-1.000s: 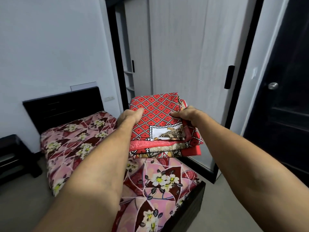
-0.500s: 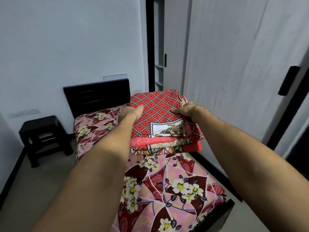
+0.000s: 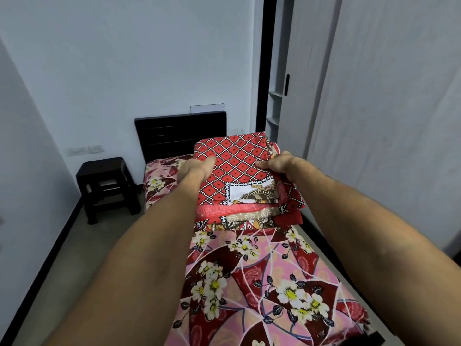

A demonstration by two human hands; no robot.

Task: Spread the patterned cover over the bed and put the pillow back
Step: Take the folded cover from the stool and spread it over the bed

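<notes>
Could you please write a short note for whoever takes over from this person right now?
Left hand grips the folded patterned cover at its left side; right hand grips its right side, thumbs on top.
The cover is held, folded, over the floral-sheeted bed.
Done: cover in hand.
Left: unfold it, spread it over the bed, put the pillow back; no pillow is plainly in view.

Folded cover (image 3: 237,168) held above the bed (image 3: 269,278) (stool (image 3: 106,186) left of it).
</notes>
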